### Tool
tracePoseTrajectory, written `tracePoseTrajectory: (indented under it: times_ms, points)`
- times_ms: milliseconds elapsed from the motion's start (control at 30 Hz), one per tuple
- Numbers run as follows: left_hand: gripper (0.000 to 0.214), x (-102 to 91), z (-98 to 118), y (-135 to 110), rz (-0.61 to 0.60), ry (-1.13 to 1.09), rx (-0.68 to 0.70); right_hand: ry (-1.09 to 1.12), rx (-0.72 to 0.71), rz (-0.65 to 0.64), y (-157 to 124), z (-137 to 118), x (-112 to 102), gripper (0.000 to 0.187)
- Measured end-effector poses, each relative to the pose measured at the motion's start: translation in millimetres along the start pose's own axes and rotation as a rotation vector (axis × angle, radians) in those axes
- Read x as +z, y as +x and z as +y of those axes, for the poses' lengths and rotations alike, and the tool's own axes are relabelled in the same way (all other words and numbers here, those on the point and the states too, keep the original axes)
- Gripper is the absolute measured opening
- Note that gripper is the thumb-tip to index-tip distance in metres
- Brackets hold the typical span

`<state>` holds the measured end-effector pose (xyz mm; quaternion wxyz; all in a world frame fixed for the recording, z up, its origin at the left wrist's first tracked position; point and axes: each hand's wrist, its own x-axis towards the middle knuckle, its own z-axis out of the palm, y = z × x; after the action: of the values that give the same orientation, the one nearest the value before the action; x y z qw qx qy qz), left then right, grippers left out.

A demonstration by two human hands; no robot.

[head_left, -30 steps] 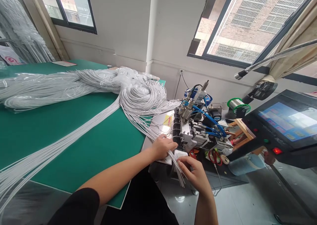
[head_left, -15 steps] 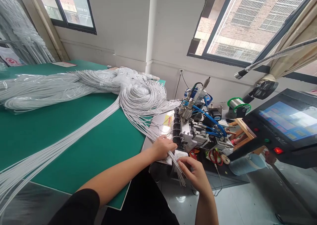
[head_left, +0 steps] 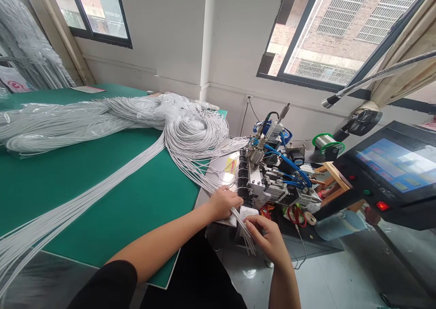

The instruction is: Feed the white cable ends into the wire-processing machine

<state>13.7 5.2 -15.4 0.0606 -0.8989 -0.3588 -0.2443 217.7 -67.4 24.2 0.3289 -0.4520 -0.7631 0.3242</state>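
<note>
White wires held by left hand and right hand, machine and red scissors close behind.

White cables run off left edge; stretch hidden under left hand; touchscreen text unreadable.

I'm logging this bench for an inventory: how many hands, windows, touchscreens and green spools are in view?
Hands: 2, the left hand and the right hand, both on the white wires
Windows: 2, the small window and the large window
Touchscreen: 1
Green spool: 1
Total: 6
</note>
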Motion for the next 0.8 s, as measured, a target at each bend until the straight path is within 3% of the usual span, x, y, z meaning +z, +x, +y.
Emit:
tracePoseTrajectory:
  times_ms: [800]
  points:
    - [0.017, -2.5, 0.3, 1.0, -0.03, -0.006, 0.012, 0.013, 0.002, 0.02, 1.5, -4.4, 1.6, 0.027]
